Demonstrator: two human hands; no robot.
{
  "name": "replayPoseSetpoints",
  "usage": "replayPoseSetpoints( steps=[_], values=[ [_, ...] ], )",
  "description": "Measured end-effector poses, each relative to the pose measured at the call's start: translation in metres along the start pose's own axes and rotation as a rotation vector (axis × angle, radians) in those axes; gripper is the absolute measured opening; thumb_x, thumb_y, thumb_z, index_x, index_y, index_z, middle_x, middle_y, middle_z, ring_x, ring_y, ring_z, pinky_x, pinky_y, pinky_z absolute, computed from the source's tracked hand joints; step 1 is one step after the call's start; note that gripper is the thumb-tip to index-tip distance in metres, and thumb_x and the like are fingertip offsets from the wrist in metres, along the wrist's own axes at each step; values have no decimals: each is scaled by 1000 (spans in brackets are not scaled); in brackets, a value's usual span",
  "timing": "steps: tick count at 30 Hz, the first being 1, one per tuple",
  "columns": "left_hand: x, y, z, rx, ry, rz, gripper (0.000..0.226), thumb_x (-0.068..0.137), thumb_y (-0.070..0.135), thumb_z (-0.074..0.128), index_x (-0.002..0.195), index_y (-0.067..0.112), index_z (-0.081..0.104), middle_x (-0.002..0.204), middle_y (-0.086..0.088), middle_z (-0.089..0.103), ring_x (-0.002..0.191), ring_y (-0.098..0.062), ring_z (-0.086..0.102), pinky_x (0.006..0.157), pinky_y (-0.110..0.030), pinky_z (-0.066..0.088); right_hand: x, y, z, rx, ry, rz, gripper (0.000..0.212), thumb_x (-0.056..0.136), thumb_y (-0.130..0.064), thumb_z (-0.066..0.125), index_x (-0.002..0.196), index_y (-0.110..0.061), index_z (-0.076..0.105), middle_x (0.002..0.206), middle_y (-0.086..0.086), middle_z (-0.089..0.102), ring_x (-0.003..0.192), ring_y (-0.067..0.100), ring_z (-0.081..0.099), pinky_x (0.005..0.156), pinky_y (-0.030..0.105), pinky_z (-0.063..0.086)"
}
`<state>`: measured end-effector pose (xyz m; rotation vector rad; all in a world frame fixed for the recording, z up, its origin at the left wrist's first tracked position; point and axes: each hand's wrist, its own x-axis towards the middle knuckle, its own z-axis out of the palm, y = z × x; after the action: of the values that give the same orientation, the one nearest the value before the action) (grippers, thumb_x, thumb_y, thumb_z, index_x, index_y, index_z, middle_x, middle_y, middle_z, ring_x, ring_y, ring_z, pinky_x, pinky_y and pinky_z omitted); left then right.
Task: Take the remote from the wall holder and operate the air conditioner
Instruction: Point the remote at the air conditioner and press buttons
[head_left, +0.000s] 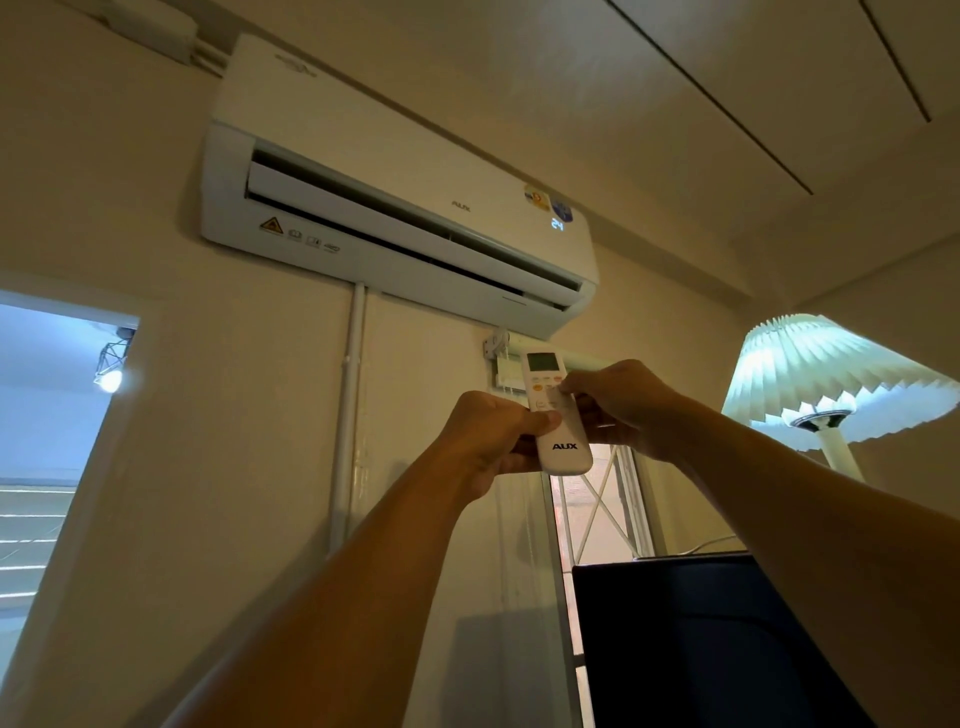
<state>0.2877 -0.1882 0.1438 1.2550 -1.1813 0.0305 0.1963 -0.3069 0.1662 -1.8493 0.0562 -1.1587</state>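
Both hands held the remote (557, 415) raised: the left hand (488, 441) clasped its lower half, the right hand (618, 405) steadied its side, one fingertip on the buttons. Directly above that grip, the air conditioner (395, 187) showed 24; best, I thought, to keep it aimed there and press firmly once.

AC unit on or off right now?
On: air conditioner display shows a lit 24 and its louver is open.

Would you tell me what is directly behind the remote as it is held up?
Behind the remote are a rolled blind and a window grille; the left hand and right hand cover the rest.
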Motion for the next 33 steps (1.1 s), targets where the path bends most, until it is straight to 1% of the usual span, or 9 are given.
replayPoseSetpoints(
  steps=[2,5,8,11,14,20,25,30,33],
  values=[
    [0,0,-1,7,0,7,39,81,12,67,117,7,52,94,-7,66,84,-27,67,59,-33,57,-2,0,0,7,-9,4,24,90,-20,60,106,-3,59,96,14,71,82,27,71,62,32,57],
    [-2,1,-3,12,-10,6,35,80,11,68,112,7,54,85,-5,67,76,-23,68,54,-30,58,-4,-1,0,15,-13,3,20,90,-20,60,104,-5,59,95,14,70,81,27,71,61,32,57],
    [-3,2,-4,12,-14,4,29,80,11,68,106,8,55,82,-5,67,72,-21,68,52,-29,58,-6,-2,1,22,-14,0,17,90,-20,60,100,-6,59,93,13,70,79,26,71,59,31,56],
    [-4,3,-4,17,-12,4,25,80,12,68,101,11,54,84,-5,67,76,-23,68,54,-30,58,-8,-3,1,25,-16,-2,15,90,-19,60,98,-7,59,93,12,70,79,26,71,59,31,56],
    [-5,4,-4,28,-3,6,27,80,13,68,102,11,53,89,-6,66,81,-25,67,56,-31,57,-9,-4,1,27,-12,-4,16,90,-19,60,100,-6,59,92,12,70,79,26,71,60,32,57],
    [-7,4,-5,2,-21,-2,26,80,11,69,101,10,54,84,-6,67,71,-20,68,49,-28,58,-11,-4,1,25,-16,-1,10,90,-19,60,91,-8,59,89,12,70,76,25,71,60,31,56],
    [-7,9,-4,-12,-31,14,25,80,11,69,101,9,54,83,-6,67,70,-19,69,48,-27,58,-11,-7,0,17,-8,-15,13,90,-20,60,94,-7,59,89,12,70,78,26,71,63,32,57],
    [-7,13,-2,0,-37,35,24,80,11,68,100,10,54,94,-10,67,84,-26,68,59,-32,59,-9,-11,-2,14,16,-20,16,90,-20,60,96,-5,58,88,11,69,76,25,70,63,31,56],
    [-7,14,0,6,-35,29,28,80,12,68,104,11,53,97,-10,67,84,-26,68,59,-32,58,-9,-12,-2,11,29,-16,16,90,-20,60,95,-5,57,86,10,68,73,23,69,59,29,54]
  ],
)
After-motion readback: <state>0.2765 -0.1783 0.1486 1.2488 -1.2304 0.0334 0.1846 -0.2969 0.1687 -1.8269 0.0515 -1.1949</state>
